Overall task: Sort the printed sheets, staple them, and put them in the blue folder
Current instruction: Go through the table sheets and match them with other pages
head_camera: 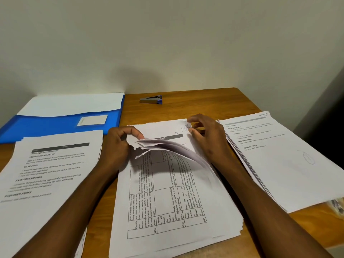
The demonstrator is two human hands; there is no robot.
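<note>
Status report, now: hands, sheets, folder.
Left hand pinching lifted top sheets of middle stack; right hand at their far corner. Stapler untouched. Blue folder open, unobstructed.
</note>
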